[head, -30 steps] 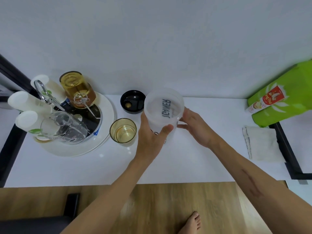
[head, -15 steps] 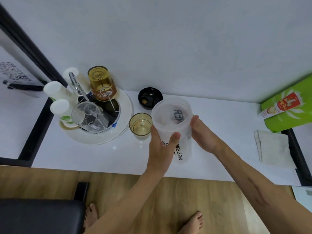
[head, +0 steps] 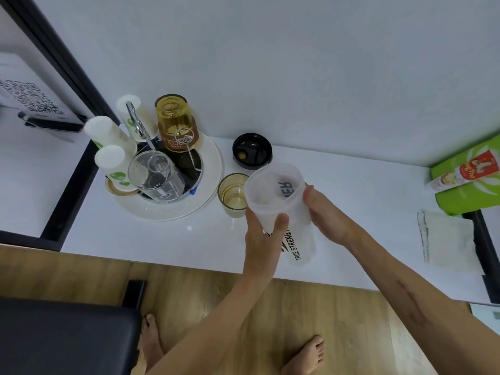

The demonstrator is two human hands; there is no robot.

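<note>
A translucent white shaker cup [head: 295, 212] with black lettering stands open-topped near the front of the white counter [head: 162, 239]. My left hand [head: 263, 239] grips its near side, thumb wrapped over the wall. My right hand [head: 324, 215] holds the cup's right side, its fingers hidden behind the cup. The cup's black lid [head: 252, 150] lies upside down by the wall. A small amber glass [head: 234, 193] stands just left of the cup.
A round white tray [head: 173, 212] at the left carries a clear glass [head: 155, 177], an upturned amber glass [head: 176, 123], white cups and a metal holder. A green bag [head: 470, 177] and a folded cloth [head: 449, 239] lie at the right. A black stool [head: 67, 336] stands below.
The cup has come lower and nearer the counter's front edge, still held in both hands. The view has shifted down and to the left, bringing the stool and feet into sight.
</note>
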